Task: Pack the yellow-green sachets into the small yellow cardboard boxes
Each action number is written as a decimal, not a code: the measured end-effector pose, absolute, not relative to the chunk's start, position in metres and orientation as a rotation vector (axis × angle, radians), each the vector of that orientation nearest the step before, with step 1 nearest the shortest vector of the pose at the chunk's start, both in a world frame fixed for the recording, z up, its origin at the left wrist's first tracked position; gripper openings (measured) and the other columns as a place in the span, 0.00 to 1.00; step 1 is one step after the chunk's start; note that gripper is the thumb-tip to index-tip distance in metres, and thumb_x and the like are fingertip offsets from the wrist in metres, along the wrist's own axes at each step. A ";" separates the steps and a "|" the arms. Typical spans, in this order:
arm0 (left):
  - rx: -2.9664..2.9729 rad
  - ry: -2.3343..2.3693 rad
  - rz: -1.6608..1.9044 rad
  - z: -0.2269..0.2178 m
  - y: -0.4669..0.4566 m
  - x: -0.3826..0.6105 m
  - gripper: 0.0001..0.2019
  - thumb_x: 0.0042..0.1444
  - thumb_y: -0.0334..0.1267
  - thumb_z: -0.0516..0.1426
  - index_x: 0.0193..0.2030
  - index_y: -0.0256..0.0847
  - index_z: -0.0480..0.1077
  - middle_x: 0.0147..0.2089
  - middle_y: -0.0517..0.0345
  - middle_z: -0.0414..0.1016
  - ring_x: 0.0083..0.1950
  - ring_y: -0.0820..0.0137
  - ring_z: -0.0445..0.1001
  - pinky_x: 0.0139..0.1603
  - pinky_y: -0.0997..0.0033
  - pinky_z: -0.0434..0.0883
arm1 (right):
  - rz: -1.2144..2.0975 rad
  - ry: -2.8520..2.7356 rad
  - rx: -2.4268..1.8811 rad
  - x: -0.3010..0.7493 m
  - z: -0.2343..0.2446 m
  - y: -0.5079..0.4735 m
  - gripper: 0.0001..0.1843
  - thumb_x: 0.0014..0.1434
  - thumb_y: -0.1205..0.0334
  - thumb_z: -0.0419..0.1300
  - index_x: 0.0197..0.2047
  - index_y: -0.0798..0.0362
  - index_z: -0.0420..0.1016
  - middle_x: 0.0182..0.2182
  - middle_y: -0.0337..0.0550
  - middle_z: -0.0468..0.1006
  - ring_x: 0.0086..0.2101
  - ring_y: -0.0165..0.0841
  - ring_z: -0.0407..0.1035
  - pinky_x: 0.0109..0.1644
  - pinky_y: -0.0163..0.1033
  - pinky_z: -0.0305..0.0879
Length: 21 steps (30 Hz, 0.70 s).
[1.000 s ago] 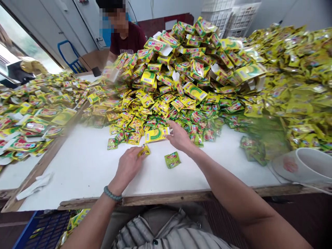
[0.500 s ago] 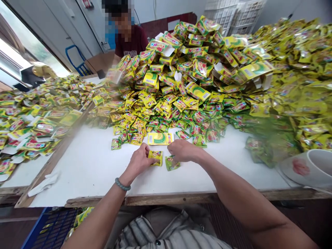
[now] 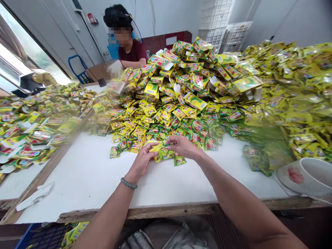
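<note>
My left hand is closed, its thumb and fingers pinching a small yellow packet just above the white tabletop. Opposite it, my right hand pinches the end of a flat yellow box, which is partly hidden by the fingers of both hands. Between the hands lies a green packet, touching the yellow one. Another green packet rests on the table under my right hand. Right behind the hands begins a heap of yellow and green packets.
Printed yellow boxes are piled on top of the heap. More packets spread at right, near a white cup. A wooden strip borders boxes at left. Across the table is a co-worker. A blue crate sits below.
My hands have come together around the box and packets. The flat box, lying beyond my hands before, is now between my fingers. The view has tilted up slightly; the co-worker's arm has moved.
</note>
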<state>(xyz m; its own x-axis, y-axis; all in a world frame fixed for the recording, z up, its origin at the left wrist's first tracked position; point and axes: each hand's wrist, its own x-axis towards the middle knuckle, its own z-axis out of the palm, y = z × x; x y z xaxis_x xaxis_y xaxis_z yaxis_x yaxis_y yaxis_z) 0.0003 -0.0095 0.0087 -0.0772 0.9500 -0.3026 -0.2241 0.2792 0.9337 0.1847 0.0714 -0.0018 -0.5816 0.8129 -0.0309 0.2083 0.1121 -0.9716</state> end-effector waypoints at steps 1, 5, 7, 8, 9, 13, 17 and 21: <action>0.769 1.244 1.162 0.005 -0.010 0.000 0.23 0.38 0.36 0.68 0.45 0.40 0.75 0.36 0.58 0.79 0.32 0.71 0.74 0.33 0.73 0.70 | 1.499 -1.837 -1.020 0.183 -0.002 0.071 0.20 0.46 0.45 0.69 0.30 0.53 0.73 0.18 0.30 0.64 0.21 0.26 0.58 0.24 0.31 0.50; 0.727 1.253 1.239 0.000 -0.014 -0.002 0.25 0.38 0.36 0.70 0.46 0.39 0.74 0.34 0.58 0.79 0.33 0.72 0.75 0.37 0.72 0.70 | 1.560 -1.560 -1.137 0.177 0.003 0.066 0.23 0.41 0.42 0.70 0.27 0.51 0.68 0.17 0.33 0.68 0.19 0.27 0.60 0.23 0.33 0.54; 0.703 1.242 1.293 0.001 -0.014 -0.003 0.24 0.39 0.36 0.70 0.46 0.39 0.73 0.36 0.58 0.79 0.34 0.71 0.76 0.38 0.72 0.70 | 1.542 -1.429 -1.191 0.171 0.005 0.063 0.24 0.40 0.42 0.71 0.27 0.50 0.66 0.17 0.33 0.69 0.18 0.28 0.62 0.22 0.34 0.56; 0.689 1.223 1.320 0.001 -0.014 -0.003 0.24 0.39 0.36 0.69 0.46 0.39 0.72 0.36 0.58 0.79 0.35 0.71 0.76 0.38 0.72 0.70 | 1.524 -1.389 -1.216 0.167 0.005 0.060 0.25 0.40 0.42 0.71 0.26 0.50 0.65 0.16 0.33 0.68 0.18 0.29 0.62 0.22 0.34 0.57; 0.674 1.195 1.343 0.001 -0.013 -0.003 0.23 0.40 0.36 0.69 0.45 0.39 0.72 0.37 0.58 0.80 0.36 0.70 0.77 0.39 0.71 0.71 | 1.505 -1.363 -1.236 0.163 0.005 0.057 0.25 0.40 0.42 0.71 0.26 0.49 0.64 0.17 0.33 0.68 0.19 0.29 0.63 0.23 0.35 0.58; 0.648 1.152 1.397 0.000 -0.012 0.001 0.23 0.42 0.38 0.68 0.46 0.39 0.70 0.37 0.57 0.81 0.38 0.68 0.79 0.43 0.68 0.73 | 1.419 -1.345 -1.271 0.150 -0.001 0.045 0.22 0.45 0.44 0.68 0.26 0.48 0.63 0.19 0.35 0.69 0.21 0.31 0.65 0.25 0.37 0.62; 0.643 1.220 1.415 -0.002 -0.011 0.005 0.29 0.35 0.38 0.73 0.45 0.39 0.68 0.35 0.58 0.81 0.35 0.68 0.79 0.42 0.67 0.73 | 1.323 -1.378 -1.259 0.147 -0.003 0.040 0.20 0.48 0.44 0.65 0.26 0.48 0.63 0.20 0.36 0.69 0.22 0.31 0.63 0.25 0.36 0.59; 0.619 1.183 1.391 -0.002 -0.011 0.006 0.29 0.37 0.42 0.73 0.45 0.40 0.68 0.31 0.61 0.80 0.32 0.69 0.79 0.39 0.69 0.72 | 1.389 -1.287 -1.249 0.147 -0.002 0.040 0.22 0.48 0.40 0.65 0.27 0.48 0.63 0.20 0.36 0.69 0.23 0.32 0.63 0.26 0.36 0.58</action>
